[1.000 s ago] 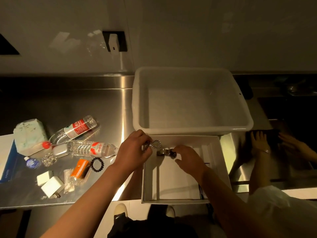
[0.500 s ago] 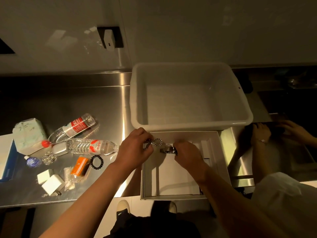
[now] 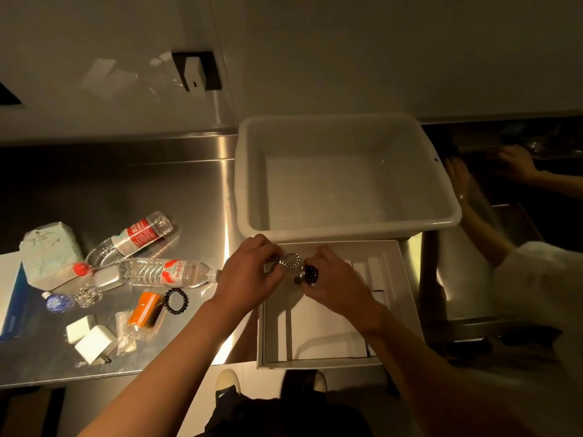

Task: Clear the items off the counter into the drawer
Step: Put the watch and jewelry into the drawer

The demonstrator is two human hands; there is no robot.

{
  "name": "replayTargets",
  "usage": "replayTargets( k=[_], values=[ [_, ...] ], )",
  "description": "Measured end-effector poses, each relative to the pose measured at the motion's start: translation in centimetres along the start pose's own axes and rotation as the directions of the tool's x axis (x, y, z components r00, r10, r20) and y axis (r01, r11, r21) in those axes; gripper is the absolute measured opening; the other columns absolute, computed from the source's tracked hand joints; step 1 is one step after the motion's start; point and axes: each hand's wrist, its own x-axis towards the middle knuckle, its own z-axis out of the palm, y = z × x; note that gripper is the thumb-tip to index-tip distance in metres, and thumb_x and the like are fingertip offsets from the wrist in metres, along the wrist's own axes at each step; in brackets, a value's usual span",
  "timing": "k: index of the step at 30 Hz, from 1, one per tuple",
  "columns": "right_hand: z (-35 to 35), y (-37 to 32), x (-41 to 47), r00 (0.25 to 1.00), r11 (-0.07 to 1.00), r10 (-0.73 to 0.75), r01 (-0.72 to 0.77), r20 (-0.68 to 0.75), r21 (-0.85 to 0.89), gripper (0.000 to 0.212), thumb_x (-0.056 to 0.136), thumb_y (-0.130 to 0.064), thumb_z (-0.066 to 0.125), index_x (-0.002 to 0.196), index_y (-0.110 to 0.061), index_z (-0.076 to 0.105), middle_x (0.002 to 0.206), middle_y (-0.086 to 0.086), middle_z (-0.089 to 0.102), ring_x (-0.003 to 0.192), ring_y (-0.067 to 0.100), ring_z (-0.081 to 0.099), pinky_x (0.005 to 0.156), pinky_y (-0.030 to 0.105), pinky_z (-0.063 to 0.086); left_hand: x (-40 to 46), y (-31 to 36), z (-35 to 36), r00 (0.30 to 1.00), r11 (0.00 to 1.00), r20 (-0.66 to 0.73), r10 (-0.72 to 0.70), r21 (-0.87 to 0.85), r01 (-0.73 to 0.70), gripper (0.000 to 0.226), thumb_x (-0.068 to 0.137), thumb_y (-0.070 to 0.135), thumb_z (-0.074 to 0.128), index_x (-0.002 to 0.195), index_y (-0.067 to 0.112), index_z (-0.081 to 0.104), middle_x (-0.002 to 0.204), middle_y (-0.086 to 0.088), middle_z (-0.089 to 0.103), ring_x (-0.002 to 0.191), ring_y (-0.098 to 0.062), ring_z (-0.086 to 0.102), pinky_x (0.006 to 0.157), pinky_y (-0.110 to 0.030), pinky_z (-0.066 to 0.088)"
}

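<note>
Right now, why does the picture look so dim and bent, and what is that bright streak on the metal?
Head view: warm, low light; glare runs in a strip down the steel counter; the wide lens bows the white tub; the hands shadow the open drawer; the second person's hand at far right is blurred.

Brushed steel, clear plastic, matt white

The bench [image 3: 126,190] is brushed stainless steel with glossy streaks of reflected light. The tub [image 3: 347,228] is smooth, matt white plastic; the drawer [image 3: 407,294] looks like matt white board. Two bottles [image 3: 164,272] are clear, ribbed plastic with glossy labels. The chain [image 3: 288,263] is shiny metal links.
</note>
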Motion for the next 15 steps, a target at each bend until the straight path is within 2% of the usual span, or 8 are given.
replayTargets(
  k=[3,5,8,10,13,15],
  values=[
    [-0.3,-0.1,-0.3,0.997,0.999,-0.02,0.023,-0.072,0.041,0.032,0.083,-0.046,0.072,0.109,-0.03,0.063,0.108,-0.013,0.046,0.08,0.003,0.055,0.069,0.008,0.047,0.1,-0.1,0.0,1.0,1.0,-0.009,0.0,0.005,0.0,0.018,0.081,0.024,0.073,0.099,0.022,0.073,0.092,0.01,0.058,0.087,-0.012,0.057,0.069,-0.03,0.049],
    [-0.4,0.4,-0.2,1.0,1.0,0.002,-0.002,0.011,0.015,0.031,0.083,-0.044,0.071,0.109,-0.029,0.063,0.109,-0.012,0.045,0.08,0.006,0.058,0.069,0.018,0.054,0.2,0.0,-0.1,1.0,1.0,-0.006,0.0,0.001,0.0,0.018,0.082,0.024,0.072,0.1,0.022,0.073,0.092,0.01,0.058,0.086,-0.011,0.056,0.069,-0.029,0.048],
    [-0.2,1.4,-0.2,0.979,0.988,0.117,-0.098,0.168,-0.12,0.031,0.083,-0.04,0.072,0.109,-0.023,0.065,0.114,-0.007,0.043,0.084,0.015,0.062,0.074,0.034,0.057,0.2,0.0,0.0,1.0,1.0,0.003,0.007,-0.02,-0.006,0.017,0.082,0.023,0.073,0.099,0.022,0.073,0.092,0.01,0.057,0.086,-0.009,0.055,0.07,-0.024,0.044],
    [0.1,2.2,-0.3,0.968,0.968,0.171,-0.131,0.184,-0.213,0.024,0.084,-0.035,0.072,0.102,-0.022,0.067,0.114,-0.004,0.043,0.087,0.02,0.062,0.074,0.039,0.058,0.2,0.0,0.1,1.0,1.0,0.013,0.012,-0.019,-0.012,0.016,0.083,0.023,0.073,0.098,0.023,0.072,0.092,0.012,0.056,0.085,-0.006,0.052,0.069,-0.02,0.041],
    [0.3,3.0,-0.1,0.967,0.957,0.177,-0.126,0.182,-0.262,0.015,0.088,-0.03,0.068,0.099,-0.019,0.068,0.108,0.0,0.049,0.094,0.022,0.059,0.079,0.041,0.056,0.1,0.2,0.2,0.999,1.0,0.03,0.021,0.004,-0.021,0.015,0.083,0.027,0.071,0.098,0.025,0.071,0.092,0.014,0.054,0.084,-0.003,0.048,0.066,-0.014,0.035],
    [0.7,3.3,0.0,0.966,0.947,0.168,-0.103,0.195,-0.303,0.016,0.093,-0.031,0.064,0.101,-0.018,0.069,0.107,0.003,0.054,0.099,0.022,0.056,0.084,0.04,0.054,0.1,0.3,0.3,0.997,0.998,0.047,0.056,0.036,-0.058,0.016,0.082,0.026,0.072,0.098,0.024,0.072,0.093,0.012,0.056,0.085,-0.008,0.053,0.067,-0.017,0.037]
  ],
)
